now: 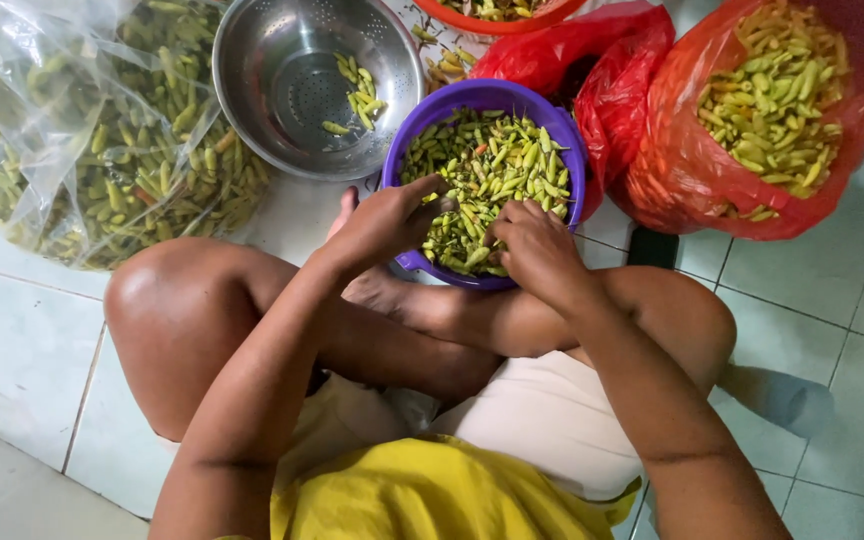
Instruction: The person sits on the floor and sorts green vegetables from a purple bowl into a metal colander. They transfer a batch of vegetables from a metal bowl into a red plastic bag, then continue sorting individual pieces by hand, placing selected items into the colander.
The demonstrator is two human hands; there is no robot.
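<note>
Your left hand (384,222) and right hand (535,248) meet over the near rim of the round purple plastic bowl (567,135), fingers curled narrow among its small, glossy green chilies (497,165); what each pinches, you cannot tell. The bowl sits on pale glazed floor tiles (22,340). Behind it: a perforated steel colander (272,60), a crinkled clear bag (62,120) at left, and a red bag (742,200) at right.

Looks like my home kitchen floor: pale tiles (12,330), steel colander (272,60), bags of green chillies (102,150) everywhere.
</note>
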